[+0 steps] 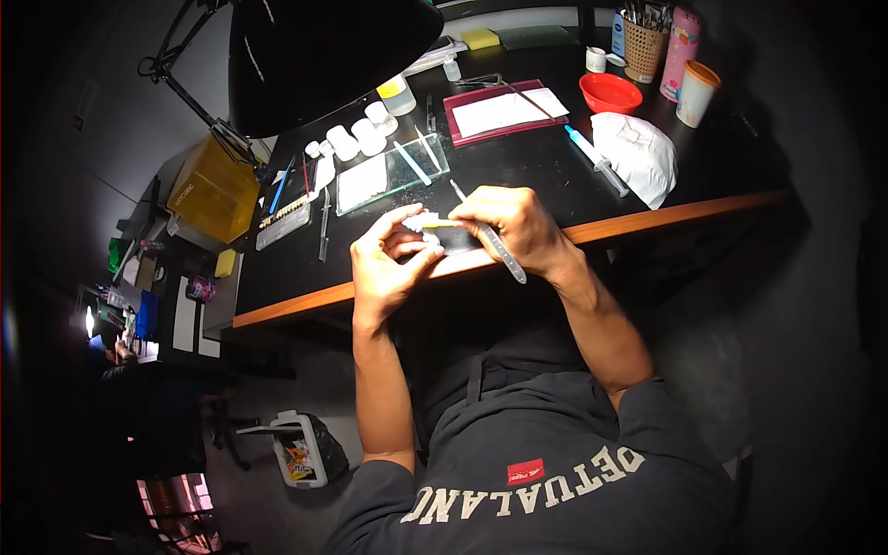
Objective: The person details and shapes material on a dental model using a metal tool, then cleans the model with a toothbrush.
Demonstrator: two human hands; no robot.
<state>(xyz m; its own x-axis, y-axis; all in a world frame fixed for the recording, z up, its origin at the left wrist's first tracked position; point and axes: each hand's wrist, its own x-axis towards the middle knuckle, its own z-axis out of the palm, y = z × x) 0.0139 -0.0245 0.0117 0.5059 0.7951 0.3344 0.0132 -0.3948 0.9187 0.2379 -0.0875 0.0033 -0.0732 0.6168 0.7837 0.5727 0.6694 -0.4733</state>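
Note:
Near the table's front edge, my left hand (388,268) pinches a small white piece (419,222) between thumb and fingers; its exact kind is too small to make out. My right hand (518,227) is closed beside it, gripping a slim tool with a yellow end (442,223) that points at the white piece and appears to touch it. A long grey spatula-like tool (500,250) with a rounded end also lies across the right hand's fingers, slanting down past the table edge. The fingers partly hide both tools.
Behind my hands lies a glass plate (407,159) with thin tools on it. White jars (356,141) stand beyond it, under a black lamp (324,55). Right of them are a maroon board (462,132), a syringe (597,162), a white bag (638,153) and a red bowl (610,93). A person sits far left.

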